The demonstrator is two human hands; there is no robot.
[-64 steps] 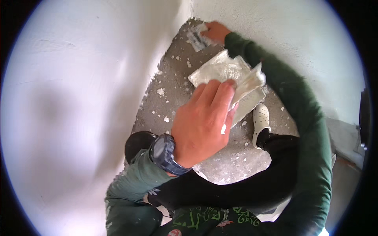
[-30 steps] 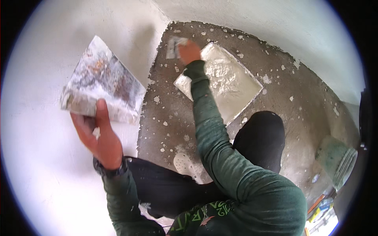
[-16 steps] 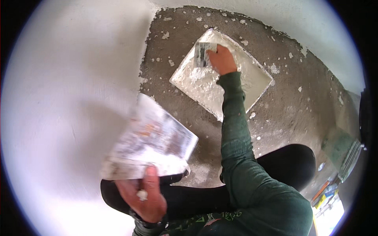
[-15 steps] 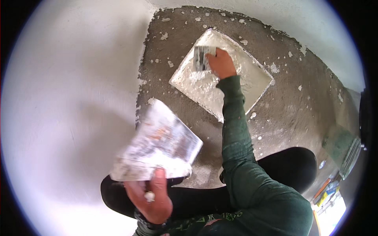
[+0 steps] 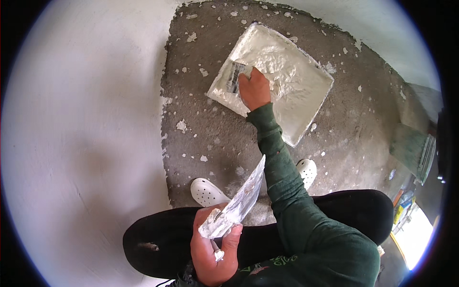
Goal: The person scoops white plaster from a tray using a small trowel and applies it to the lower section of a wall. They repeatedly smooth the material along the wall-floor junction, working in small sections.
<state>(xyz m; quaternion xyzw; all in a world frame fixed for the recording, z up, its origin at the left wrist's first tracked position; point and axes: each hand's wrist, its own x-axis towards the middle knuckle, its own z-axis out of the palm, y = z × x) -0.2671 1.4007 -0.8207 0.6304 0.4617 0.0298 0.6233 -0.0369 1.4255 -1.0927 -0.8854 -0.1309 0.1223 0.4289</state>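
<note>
My right hand (image 5: 256,90) is closed round a small putty knife (image 5: 233,79), its blade down in the white putty (image 5: 291,79) near the left corner of a square tray (image 5: 219,99). Putty covers the tray nearly from rim to rim, ridged in the upper part. My left hand (image 5: 216,256), close to my lap, grips a broad putty knife (image 5: 245,197) by its handle. That wide, putty-smeared blade is tilted nearly edge-on, its tip close to my right forearm. A lump of putty clings by my left thumb.
The tray lies on a rough grey floor (image 5: 215,129) dotted with putty specks. A white wall (image 5: 86,119) rises at the left, another surface at the far right. My white clogs (image 5: 208,193) stand below the tray. A greenish translucent bin-like object (image 5: 409,148) is at right.
My left hand has shifted right and turned the broad blade from face-up to nearly edge-on. The small putty knife has moved down and left within the tray.
</note>
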